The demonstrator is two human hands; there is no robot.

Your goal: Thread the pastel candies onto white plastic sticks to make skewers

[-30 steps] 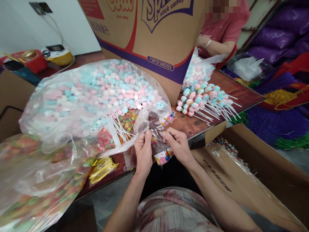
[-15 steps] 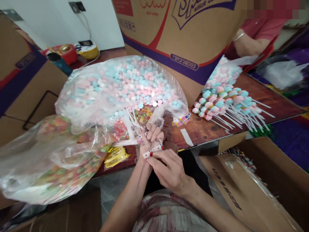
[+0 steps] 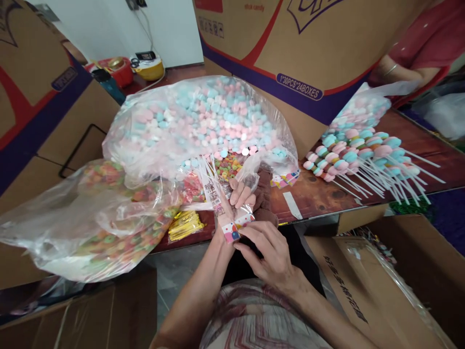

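My left hand [image 3: 241, 194] is turned palm up, with fingers curled over a small clear plastic bag [image 3: 231, 230] printed with coloured dots and balloons. My right hand [image 3: 271, 249] pinches the bag's printed end between thumb and forefinger, close above the left wrist. Just behind the left hand lie white sticks [image 3: 205, 169] and a packet of colourful ring-shaped candies [image 3: 228, 166]. Gold twist ties [image 3: 185, 225] lie in a bundle to the left.
A big clear bag of pink, blue and white marshmallows [image 3: 218, 114] fills the table's middle. A bag of fruit-coloured rings [image 3: 105, 232] sits left. Marshmallow sticks [image 3: 366, 155] lie at right. Large cartons [image 3: 254, 63] stand behind; an open carton [image 3: 341, 281] is at lower right.
The printed end of the small bag has spread out and shows more of its pattern. My right hand remains at its edge. The whole view has shifted slightly.
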